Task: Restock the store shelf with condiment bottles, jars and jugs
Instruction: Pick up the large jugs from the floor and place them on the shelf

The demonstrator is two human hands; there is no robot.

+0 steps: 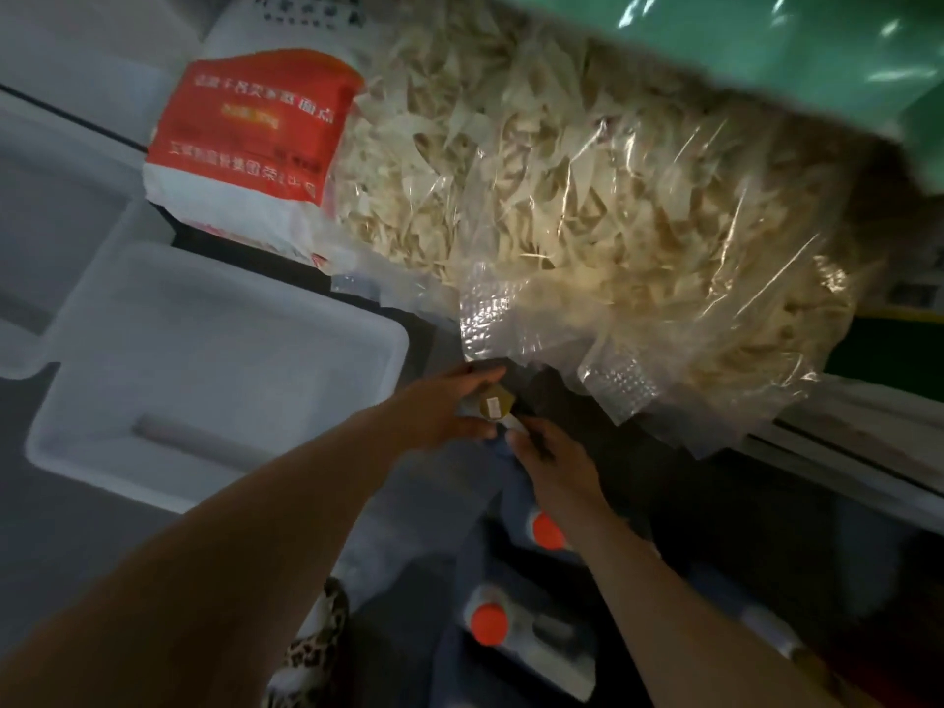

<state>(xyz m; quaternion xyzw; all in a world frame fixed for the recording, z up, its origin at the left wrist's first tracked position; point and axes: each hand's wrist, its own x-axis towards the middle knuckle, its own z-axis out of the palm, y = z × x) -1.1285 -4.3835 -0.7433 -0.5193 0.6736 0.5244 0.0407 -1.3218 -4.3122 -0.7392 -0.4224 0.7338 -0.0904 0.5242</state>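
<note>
One large clear plastic bag of pale dried strips (587, 196) fills the space above and to the right of the grip, its crinkled lower edge hanging just over both hands and covering the area beyond them. One white rectangular foam box (204, 370) sits to the left of the grip, close beside the left forearm. One red and white printed sack (250, 140) lies further up and to the left, touching the clear bag's side. A green plastic sheet (797, 48) crosses the top right corner, over the clear bag.

Below the grip, towards the person, two bottles with round orange caps stand in a dim container: one orange-capped bottle (546, 531) just beside the right wrist, and a second orange-capped bottle (489, 623) nearer still.

One small jar with a mustard-yellow lid and a white sticker (494, 404) sits between the hands, under the bag's edge. The left hand (439, 406) grasps it, fingers curled round its far side and thumb beneath. The right hand (557, 462) reaches up to it with fingertips touching its lower edge; whether they pinch it I cannot tell.
</note>
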